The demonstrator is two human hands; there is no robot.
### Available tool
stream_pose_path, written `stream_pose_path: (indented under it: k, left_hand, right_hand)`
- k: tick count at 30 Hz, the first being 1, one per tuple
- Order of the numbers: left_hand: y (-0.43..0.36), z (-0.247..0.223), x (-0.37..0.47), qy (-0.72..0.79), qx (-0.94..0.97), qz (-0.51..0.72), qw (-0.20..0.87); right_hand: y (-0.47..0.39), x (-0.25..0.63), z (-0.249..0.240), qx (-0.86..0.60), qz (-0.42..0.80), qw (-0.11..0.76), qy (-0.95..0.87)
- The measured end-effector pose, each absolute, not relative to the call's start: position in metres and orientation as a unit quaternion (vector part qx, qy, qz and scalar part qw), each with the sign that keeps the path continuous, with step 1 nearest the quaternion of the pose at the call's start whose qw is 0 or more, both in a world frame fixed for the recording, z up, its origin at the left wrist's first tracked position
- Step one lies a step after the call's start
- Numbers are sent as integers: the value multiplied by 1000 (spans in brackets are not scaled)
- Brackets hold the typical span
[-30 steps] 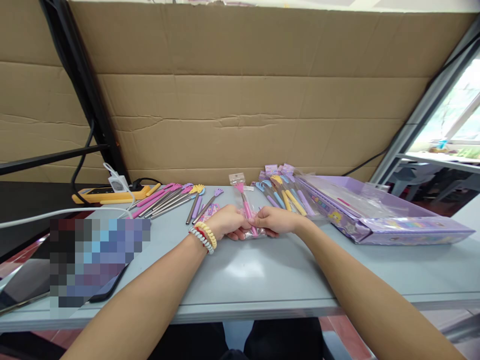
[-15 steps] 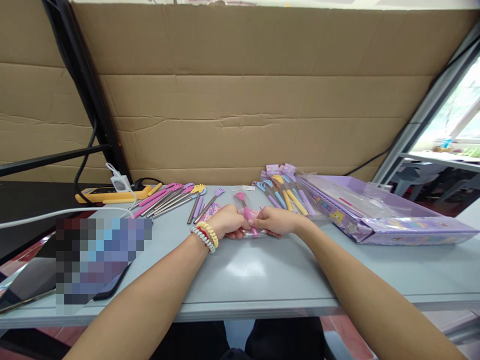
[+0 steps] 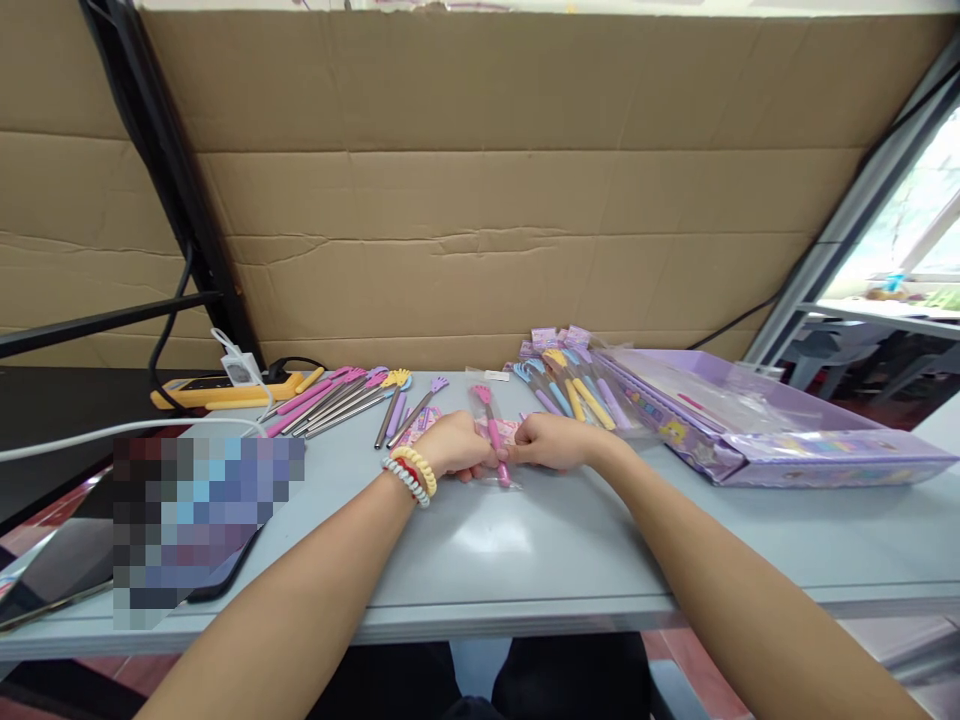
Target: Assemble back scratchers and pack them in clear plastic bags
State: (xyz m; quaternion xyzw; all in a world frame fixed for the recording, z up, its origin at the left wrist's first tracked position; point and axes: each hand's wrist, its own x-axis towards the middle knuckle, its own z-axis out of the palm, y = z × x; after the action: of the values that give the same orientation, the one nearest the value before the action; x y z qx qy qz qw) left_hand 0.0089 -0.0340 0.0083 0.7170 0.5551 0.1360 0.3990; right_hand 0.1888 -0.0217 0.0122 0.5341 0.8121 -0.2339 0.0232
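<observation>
On the pale grey worktop [image 3: 525, 570], loose metal-rod scratchers [image 3: 341, 404] with pink, purple and yellow hand-shaped heads lie at left. The left grip [image 3: 455, 443], with bracelets [image 3: 415, 470] at its wrist, pinches a pink hand-headed scratcher [image 3: 494, 431] in a clear plastic sleeve [image 3: 472, 398], between both hands. The right grip [image 3: 550, 441] pinches it too. Bagged blue, yellow and purple scratchers [image 3: 574, 396] follow, then a purple printed box [image 3: 832, 462].

Both hands [image 3: 461, 445] hold a pink hand-tipped stick [image 3: 493, 430] in a clear bag [image 3: 474, 380] at the grey table [image 3: 480, 575].
</observation>
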Motion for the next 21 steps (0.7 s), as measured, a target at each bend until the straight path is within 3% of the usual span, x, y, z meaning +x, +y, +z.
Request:
stream_pose_path:
  k: [10, 14, 21]
  left_hand:
    - [-31, 13, 5, 583, 752, 101, 291]
    - [-22, 17, -5, 607, 738, 171, 239]
    - [-1, 20, -32, 671, 691, 267, 42]
  right_hand:
    - [-21, 192, 13, 535, -201, 14, 820]
    - [-21, 192, 14, 538, -194, -3, 820]
    - [-26, 191, 20, 515, -218, -45, 828]
